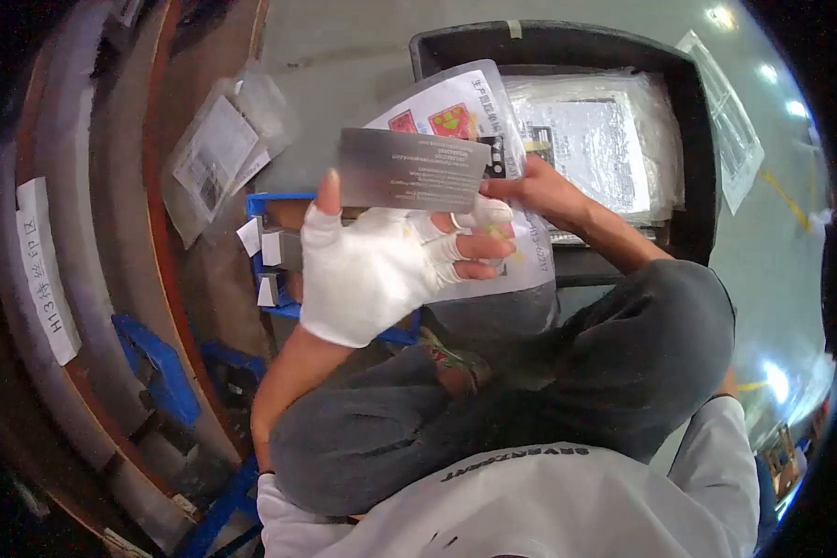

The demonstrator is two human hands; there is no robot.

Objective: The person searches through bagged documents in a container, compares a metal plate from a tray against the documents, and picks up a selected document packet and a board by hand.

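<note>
A dark grey rectangular card with small pale print is held up in front of my chest. My right hand, bare, pinches its right end between thumb and fingers. My left hand, in a white glove with bare fingertips, is under the card, its thumb raised by the card's left end and its fingers curled toward the right. Behind the card lies a plastic-sleeved sheet with red and green pictures and printed characters, and my left fingers overlap it.
A black bin at the right holds plastic-bagged papers. Blue frames and a blue crate with small grey pieces are at the left. Bagged sheets lie upper left. A labelled shelf edge runs along the far left.
</note>
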